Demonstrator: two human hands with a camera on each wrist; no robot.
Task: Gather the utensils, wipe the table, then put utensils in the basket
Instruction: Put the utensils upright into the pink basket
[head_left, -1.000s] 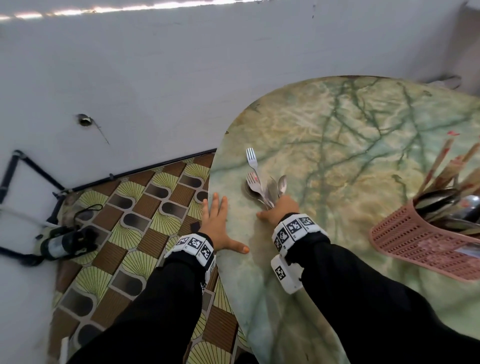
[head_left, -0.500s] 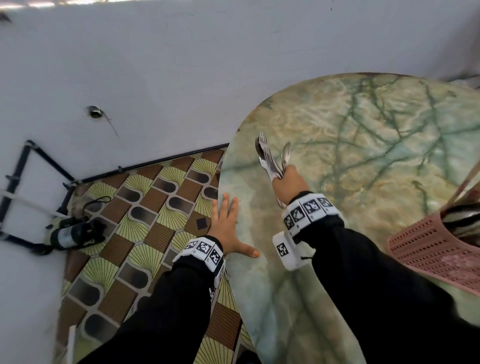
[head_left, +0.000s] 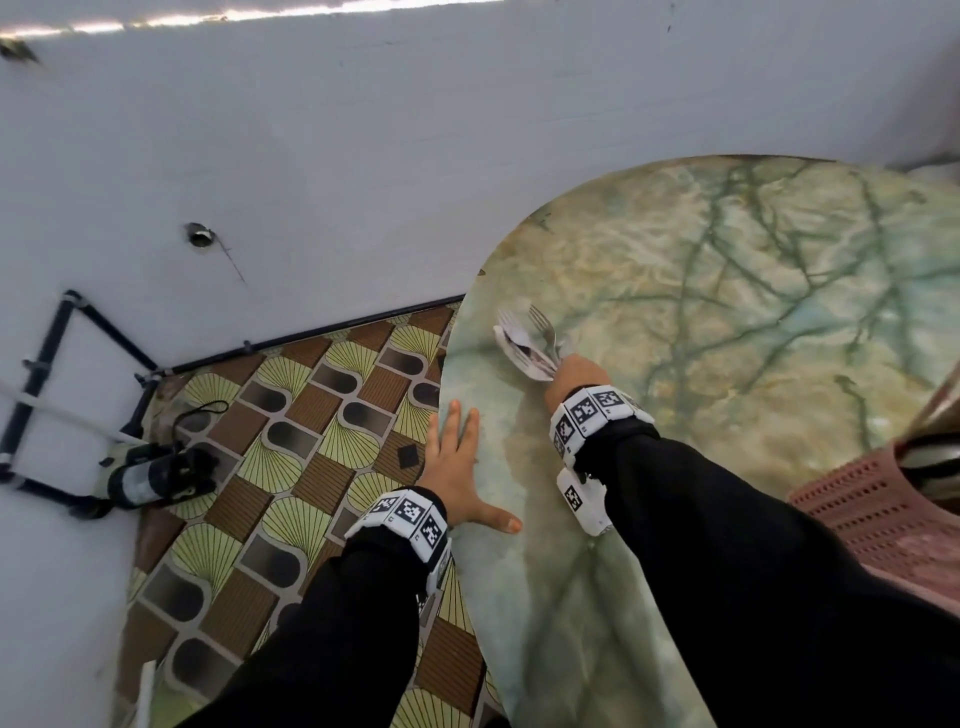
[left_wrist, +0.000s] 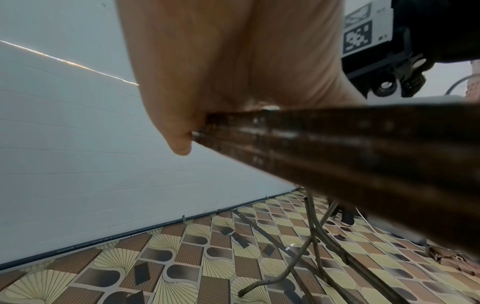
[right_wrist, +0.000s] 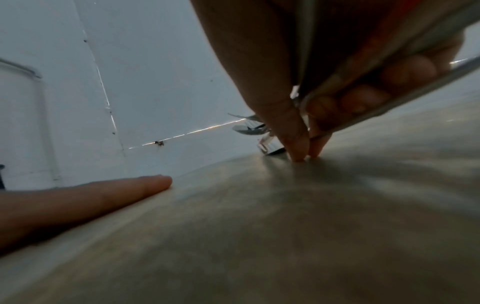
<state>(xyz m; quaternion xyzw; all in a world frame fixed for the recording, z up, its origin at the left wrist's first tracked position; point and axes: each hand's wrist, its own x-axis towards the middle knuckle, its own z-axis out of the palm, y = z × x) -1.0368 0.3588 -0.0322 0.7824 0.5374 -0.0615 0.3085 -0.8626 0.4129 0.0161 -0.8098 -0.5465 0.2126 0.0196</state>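
My right hand (head_left: 574, 375) grips a bundle of metal forks and spoons (head_left: 530, 340) near the left edge of the green marbled table (head_left: 727, 291), their heads fanned out toward the wall. In the right wrist view the curled fingers (right_wrist: 363, 96) wrap the steel handles (right_wrist: 389, 61), and the fingertips touch the tabletop (right_wrist: 259, 226). My left hand (head_left: 457, 462) lies flat on the table's left rim, fingers straight and thumb spread. The pink plastic basket (head_left: 878, 504) stands at the right edge, partly cut off, with utensils inside.
A white wall (head_left: 363, 156) runs close behind the table. Patterned floor tiles (head_left: 291, 457) lie to the left, with a dark cylindrical device (head_left: 150, 475) and black pipes by the wall. The left wrist view shows the table's brown edge (left_wrist: 337, 133) and thin metal legs (left_wrist: 311, 236) underneath.
My right hand closed on the utensils lying on the table, lifted them, and now holds them low over the tabletop again. My left hand stayed flat on the table edge.
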